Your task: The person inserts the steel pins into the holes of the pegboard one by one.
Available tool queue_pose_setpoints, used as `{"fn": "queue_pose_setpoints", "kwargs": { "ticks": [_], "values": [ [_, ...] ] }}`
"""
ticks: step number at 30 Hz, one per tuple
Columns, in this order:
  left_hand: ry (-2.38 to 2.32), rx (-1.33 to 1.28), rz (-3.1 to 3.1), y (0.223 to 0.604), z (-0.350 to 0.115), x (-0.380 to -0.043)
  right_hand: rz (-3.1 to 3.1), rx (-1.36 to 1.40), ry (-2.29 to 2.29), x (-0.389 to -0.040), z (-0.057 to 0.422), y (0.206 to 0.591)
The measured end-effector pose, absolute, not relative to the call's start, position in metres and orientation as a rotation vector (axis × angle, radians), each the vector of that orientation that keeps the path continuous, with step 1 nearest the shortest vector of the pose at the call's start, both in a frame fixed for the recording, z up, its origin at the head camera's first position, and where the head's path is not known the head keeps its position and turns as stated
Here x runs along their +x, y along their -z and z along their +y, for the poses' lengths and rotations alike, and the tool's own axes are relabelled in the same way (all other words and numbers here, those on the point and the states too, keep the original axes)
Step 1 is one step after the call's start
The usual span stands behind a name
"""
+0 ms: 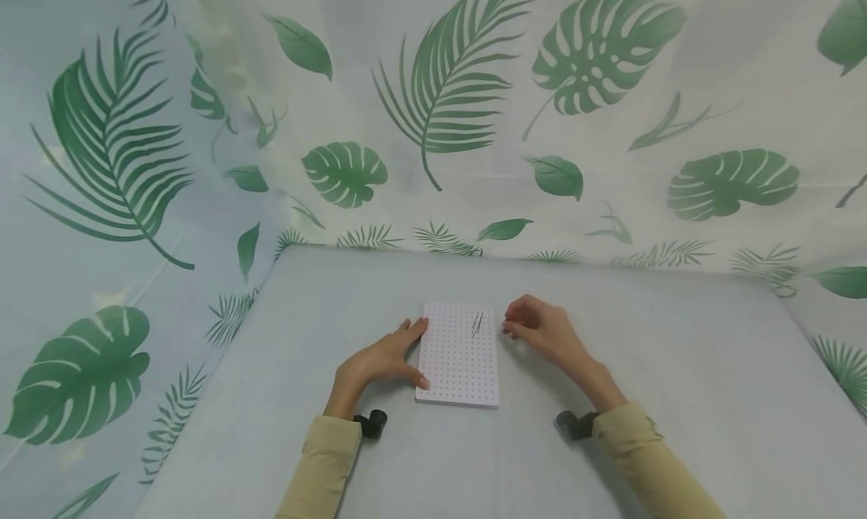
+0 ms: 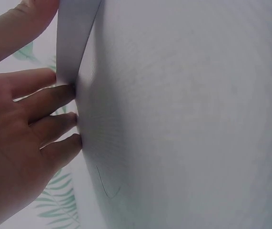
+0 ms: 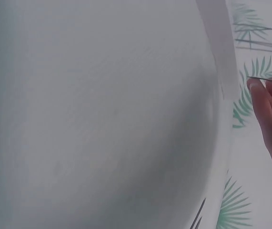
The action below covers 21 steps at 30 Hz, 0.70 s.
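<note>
A pale board [image 1: 457, 368] dotted with rows of small holes lies flat on the table. Several thin dark pins [image 1: 477, 325] stand near its far right corner, rising from the board in the right wrist view. My left hand [image 1: 382, 359] rests along the board's left edge, fingers spread and nearly straight, thumb at the near end and index finger farther up. Just off the right edge, my right hand [image 1: 545, 335] pinches one thin dark pin [image 3: 262, 78] between thumb and fingertips. That pin is held crosswise to the standing ones, apart from the board.
The table [image 1: 677, 353] has a plain pale cover. Behind and to the left hangs a white curtain [image 1: 474, 188] printed with green leaves. A fine curved hair-like strand [image 2: 108, 191] shows beside the left hand. Two dark strokes [image 3: 200, 214] appear low in the right wrist view.
</note>
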<state>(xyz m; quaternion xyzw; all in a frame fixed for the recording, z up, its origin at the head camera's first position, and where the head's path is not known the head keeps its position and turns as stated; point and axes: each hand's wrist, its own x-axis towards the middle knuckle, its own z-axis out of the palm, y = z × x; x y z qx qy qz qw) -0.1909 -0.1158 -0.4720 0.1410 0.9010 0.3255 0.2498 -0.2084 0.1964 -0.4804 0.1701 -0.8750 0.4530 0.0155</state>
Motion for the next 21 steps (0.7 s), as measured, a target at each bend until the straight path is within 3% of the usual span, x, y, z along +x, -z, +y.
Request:
{"fn": "queue_pose_setpoints", "kwargs": {
  "ticks": [21],
  "values": [
    [-0.901, 0.386, 2.442, 0.473, -0.118, -0.192, -2.705, 0.645, -1.5, -0.213, 0.164, 0.485]
  ]
}}
